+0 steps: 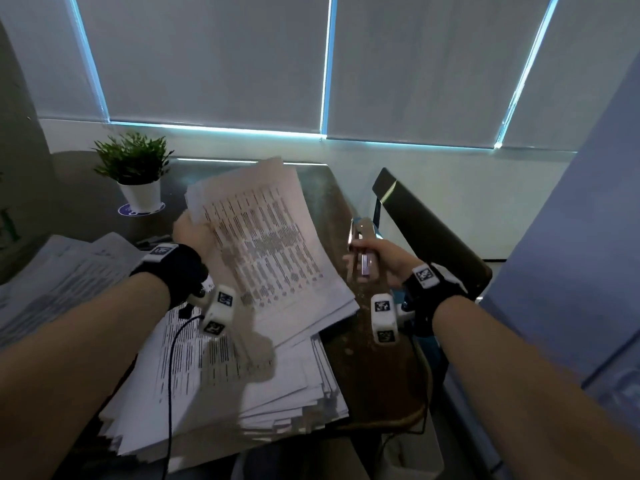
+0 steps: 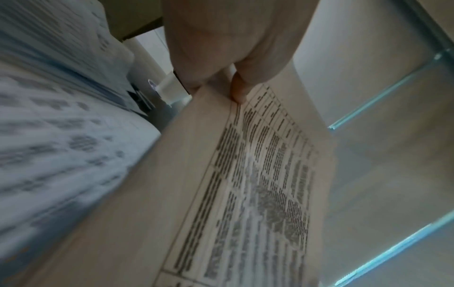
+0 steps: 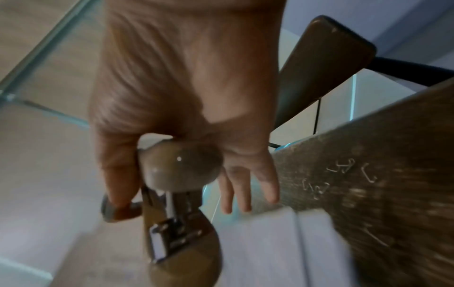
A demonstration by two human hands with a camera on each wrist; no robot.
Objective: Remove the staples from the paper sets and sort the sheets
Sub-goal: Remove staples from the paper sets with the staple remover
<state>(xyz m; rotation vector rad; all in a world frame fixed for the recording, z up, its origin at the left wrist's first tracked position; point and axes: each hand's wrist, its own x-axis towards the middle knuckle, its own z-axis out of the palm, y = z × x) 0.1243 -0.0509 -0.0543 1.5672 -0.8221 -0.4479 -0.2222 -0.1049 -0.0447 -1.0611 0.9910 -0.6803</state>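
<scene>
No legible text: the print on the sheets is blurred rows, and the plant's blue coaster label is unreadable.

Our left hand [image 1: 188, 230] pinches one paper set [image 1: 273, 237] by its upper-left corner, thumb on the printed face, and holds it lifted and tilted over the desk [image 1: 367, 362] centre. Our right hand [image 1: 379, 259] grips one staple remover [image 1: 362, 251] at the set's 3 o'clock, thumb and forefinger on it, the other fingers loose.

There are two more paper piles: a fanned stack [image 1: 242, 386] at 6 o'clock below the set, and a loose heap [image 1: 65, 271] at 9. About six pulled staples [image 3: 343, 174] lie on the desk edge. One potted plant [image 1: 133, 164] sits at 11, one chair [image 1: 426, 230] at 3.
</scene>
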